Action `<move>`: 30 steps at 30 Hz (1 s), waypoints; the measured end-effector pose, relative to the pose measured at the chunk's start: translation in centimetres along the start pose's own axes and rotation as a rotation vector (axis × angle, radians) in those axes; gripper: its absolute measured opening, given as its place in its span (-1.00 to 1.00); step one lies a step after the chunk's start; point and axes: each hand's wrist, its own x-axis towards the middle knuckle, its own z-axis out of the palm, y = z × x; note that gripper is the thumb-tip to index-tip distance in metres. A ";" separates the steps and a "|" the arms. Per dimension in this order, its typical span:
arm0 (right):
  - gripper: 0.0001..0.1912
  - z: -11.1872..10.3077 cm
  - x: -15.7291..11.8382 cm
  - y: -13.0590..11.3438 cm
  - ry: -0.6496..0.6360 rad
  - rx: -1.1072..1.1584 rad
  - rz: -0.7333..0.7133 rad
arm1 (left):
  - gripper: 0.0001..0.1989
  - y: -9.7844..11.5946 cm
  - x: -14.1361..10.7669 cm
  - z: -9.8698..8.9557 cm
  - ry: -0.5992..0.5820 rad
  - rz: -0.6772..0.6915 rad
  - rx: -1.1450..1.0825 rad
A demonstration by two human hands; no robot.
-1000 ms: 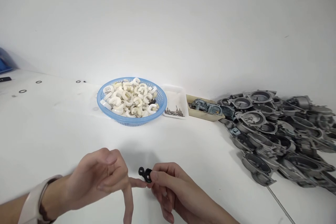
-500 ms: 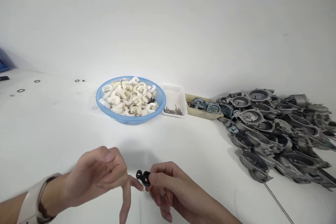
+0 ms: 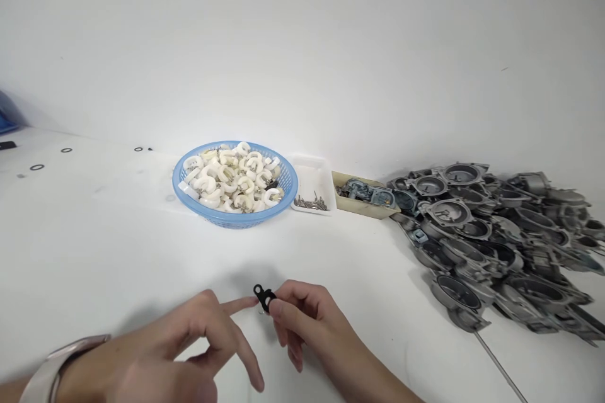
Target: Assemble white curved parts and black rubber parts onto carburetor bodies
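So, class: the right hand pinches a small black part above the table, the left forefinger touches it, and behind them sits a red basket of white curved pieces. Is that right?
Not quite. In the head view the basket is blue, not red. The rest holds: the right hand pinches the small black part, the left hand has its forefinger at it, and white curved pieces fill the basket.

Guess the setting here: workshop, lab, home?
Most likely a small-parts assembly bench in a workshop or factory. A pile of grey cast metal housings covers the white table, a blue basket holds white curved pieces, and the right hand pinches a small black part.
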 end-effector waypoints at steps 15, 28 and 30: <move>-0.48 0.1 0.5 0.8 0.043 -0.025 -0.025 | -0.37 0.5 1.1 1.5 0.002 0.020 0.029; -0.50 -0.1 0.4 1.2 0.028 -0.033 -0.049 | -0.30 1.2 1.1 2.2 0.066 -0.004 0.053; -0.52 -0.2 0.4 1.2 0.027 -0.033 -0.052 | -0.30 1.1 1.0 2.3 0.071 0.005 0.039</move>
